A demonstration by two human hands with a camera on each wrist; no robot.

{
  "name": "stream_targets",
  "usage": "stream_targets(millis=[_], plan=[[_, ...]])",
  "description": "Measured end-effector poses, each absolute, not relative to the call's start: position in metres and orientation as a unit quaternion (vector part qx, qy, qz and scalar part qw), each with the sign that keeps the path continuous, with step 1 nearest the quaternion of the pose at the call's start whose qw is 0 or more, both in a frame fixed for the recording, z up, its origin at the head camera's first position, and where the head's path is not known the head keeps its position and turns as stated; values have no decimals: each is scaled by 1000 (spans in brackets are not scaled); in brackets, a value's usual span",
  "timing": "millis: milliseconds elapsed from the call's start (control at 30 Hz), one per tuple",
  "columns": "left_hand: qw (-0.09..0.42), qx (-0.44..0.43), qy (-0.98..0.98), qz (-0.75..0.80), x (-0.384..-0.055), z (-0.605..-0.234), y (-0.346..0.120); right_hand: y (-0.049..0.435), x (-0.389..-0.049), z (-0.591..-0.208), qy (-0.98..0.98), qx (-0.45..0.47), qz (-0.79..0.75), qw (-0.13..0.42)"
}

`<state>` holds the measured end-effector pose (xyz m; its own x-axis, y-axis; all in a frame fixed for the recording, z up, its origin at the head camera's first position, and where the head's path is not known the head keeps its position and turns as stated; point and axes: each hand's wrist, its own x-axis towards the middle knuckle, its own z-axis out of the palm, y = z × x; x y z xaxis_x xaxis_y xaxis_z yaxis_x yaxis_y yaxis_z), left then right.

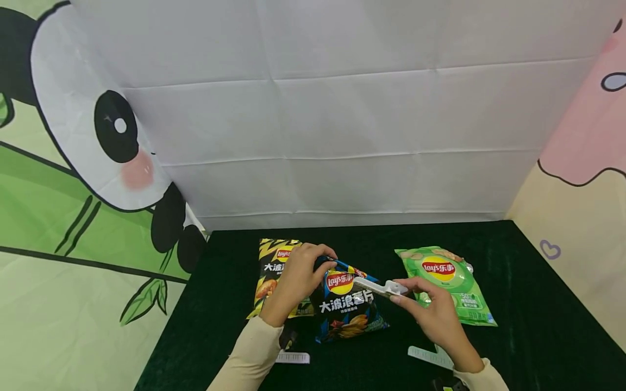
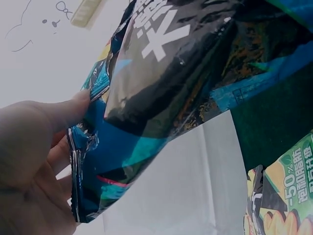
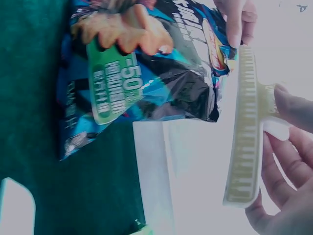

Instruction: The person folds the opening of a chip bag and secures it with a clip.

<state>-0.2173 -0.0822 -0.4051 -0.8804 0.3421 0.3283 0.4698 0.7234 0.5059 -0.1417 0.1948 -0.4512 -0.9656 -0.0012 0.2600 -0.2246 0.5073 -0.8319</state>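
Note:
A black-and-blue Lay's chip bag (image 1: 346, 307) is held up at its top edge by my left hand (image 1: 300, 277). In the left wrist view, the thumb and fingers pinch the bag's folded blue edge (image 2: 90, 147). My right hand (image 1: 432, 312) pinches a white bag clip (image 1: 374, 286) by its short handle. The right wrist view shows the long ridged bar of the clip (image 3: 243, 132) beside the bag's top edge, its upper end near the left fingertips. Whether the clip touches the bag I cannot tell.
A black-and-yellow Lay's bag (image 1: 266, 271) lies behind my left hand, partly covered. To the right lies a green Lay's bag (image 1: 450, 282). Two more white clips (image 1: 293, 357) lie near the front of the dark green tabletop (image 1: 371, 369). A white cloth backdrop (image 1: 342, 119) stands behind.

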Motion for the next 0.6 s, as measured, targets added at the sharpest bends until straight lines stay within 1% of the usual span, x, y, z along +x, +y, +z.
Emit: stream_targets(millis=[100, 267, 367, 467, 600], plan=[[110, -230, -919, -301, -215, -403, -84, 191, -145, -448, -842, 71, 519, 131], [115, -252, -911, -305, -213, -401, -85, 185, -150, -442, -813, 56, 559, 156], [109, -261, -904, -320, -212, -401, -86, 182, -154, -440, -800, 54, 572, 170], [99, -273, -896, -336, -210, -401, -86, 180, -157, -441, -796, 65, 579, 166], [88, -286, -891, -341, -208, -402, -88, 175, -162, -445, -797, 71, 582, 145]])
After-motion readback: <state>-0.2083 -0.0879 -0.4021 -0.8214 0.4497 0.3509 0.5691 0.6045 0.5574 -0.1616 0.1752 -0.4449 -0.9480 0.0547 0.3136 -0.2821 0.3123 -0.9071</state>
